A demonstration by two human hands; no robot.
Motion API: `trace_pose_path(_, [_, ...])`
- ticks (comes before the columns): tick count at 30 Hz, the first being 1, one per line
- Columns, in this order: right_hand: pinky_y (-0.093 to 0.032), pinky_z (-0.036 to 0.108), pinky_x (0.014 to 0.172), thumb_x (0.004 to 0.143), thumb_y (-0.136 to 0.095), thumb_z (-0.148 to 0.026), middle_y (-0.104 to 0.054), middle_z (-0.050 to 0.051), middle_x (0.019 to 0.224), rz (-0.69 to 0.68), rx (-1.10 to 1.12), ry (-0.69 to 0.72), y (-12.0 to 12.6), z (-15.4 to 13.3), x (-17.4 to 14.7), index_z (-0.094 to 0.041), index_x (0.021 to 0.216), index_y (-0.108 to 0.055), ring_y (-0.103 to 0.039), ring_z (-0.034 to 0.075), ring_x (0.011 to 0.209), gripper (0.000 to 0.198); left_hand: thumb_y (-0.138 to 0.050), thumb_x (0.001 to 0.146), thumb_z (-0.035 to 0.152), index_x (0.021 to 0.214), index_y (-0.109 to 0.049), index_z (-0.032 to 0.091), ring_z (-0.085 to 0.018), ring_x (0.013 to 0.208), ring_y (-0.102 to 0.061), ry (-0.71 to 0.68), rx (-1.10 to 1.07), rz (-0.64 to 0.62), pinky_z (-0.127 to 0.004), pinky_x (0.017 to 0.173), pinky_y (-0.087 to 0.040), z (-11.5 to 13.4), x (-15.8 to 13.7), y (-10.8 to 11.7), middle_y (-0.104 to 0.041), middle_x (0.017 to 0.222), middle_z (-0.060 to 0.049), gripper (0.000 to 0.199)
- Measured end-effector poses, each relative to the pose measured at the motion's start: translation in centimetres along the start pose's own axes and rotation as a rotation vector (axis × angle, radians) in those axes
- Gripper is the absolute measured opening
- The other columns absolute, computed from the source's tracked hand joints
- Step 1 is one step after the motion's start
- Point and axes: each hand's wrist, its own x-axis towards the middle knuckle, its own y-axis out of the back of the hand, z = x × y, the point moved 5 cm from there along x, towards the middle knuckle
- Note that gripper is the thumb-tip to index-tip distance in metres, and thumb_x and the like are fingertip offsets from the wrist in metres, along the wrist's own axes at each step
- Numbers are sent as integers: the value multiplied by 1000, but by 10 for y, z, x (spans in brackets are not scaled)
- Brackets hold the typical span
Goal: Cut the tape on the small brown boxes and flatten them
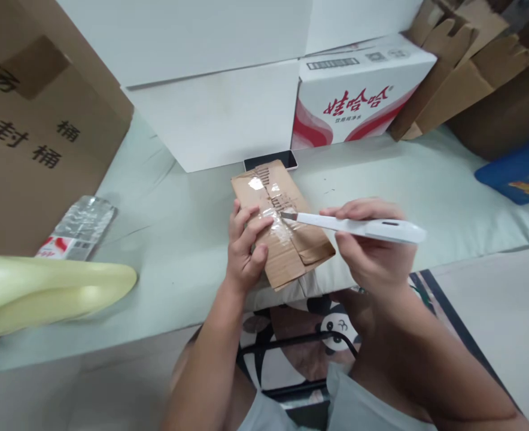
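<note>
A flat brown cardboard package, sealed with clear shiny tape, lies at a slant on the pale green cloth surface near its front edge. My left hand holds it along the left side, fingers spread over the top and thumb near the lower edge. In my right hand is a white-handled utility knife, gripped between thumb and fingers. Its short dark blade points left and meets the tape near the middle of the package. A dark phone-like slab sits just behind the package, partly covered by it.
White boxes and a red-and-white carton stand behind. On the left are a large cardboard box, crumpled plastic packaging and a yellow object. Folded cardboard and a blue item are at right.
</note>
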Motion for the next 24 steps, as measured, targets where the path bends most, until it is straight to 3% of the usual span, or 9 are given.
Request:
trace_pose_path(3, [-62,43,92,84,-66,-4,-67,2,99,-86,-73,5,-9,5,-5,-24,100,-61,-74,20,99,26,-37,103,45,125,-63,26,-28,142,-45,-7,21,-5,-57,127,-24,0,0,0,-54,138,-8,39])
trace_pose_path(6, [-63,41,88,85,-67,-8,-68,2,97,-84,-127,13,-8,7,-6,-23,97,-61,-74,20,97,20,-35,102,47,125,-63,26,-28,139,-49,-4,46,-25,-58,127,-24,1,0,0,-56,137,-7,41])
trace_pose_path(10, [-63,36,77,87,-72,-21,-69,1,90,-6,-193,13,-3,6,-5,-23,91,-60,-74,18,87,13,-36,103,46,125,-62,27,-26,138,-49,-12,44,-29,-57,128,-24,3,1,1,-56,137,-7,40])
trace_pose_path(16, [-54,29,57,83,-79,-32,-67,0,73,142,-311,-5,4,0,-7,-23,75,-54,-69,16,67,27,-35,103,45,124,-62,26,-27,141,-46,-13,44,-16,-56,127,-26,3,0,1,-56,136,-7,39])
trace_pose_path(20, [-55,29,60,90,-69,-27,-74,1,81,18,-391,-56,-1,-4,-7,-23,89,-68,-70,15,69,5,-33,103,48,124,-63,27,-29,142,-46,7,66,-23,-58,127,-24,1,-1,0,-55,138,-8,42])
trace_pose_path(24, [-54,29,57,92,-66,-28,-76,2,77,-60,-497,-21,-6,-12,-3,-24,83,-73,-70,16,64,12,-34,103,47,124,-64,27,-29,143,-44,15,55,-27,-58,128,-22,-1,-2,0,-55,139,-7,42])
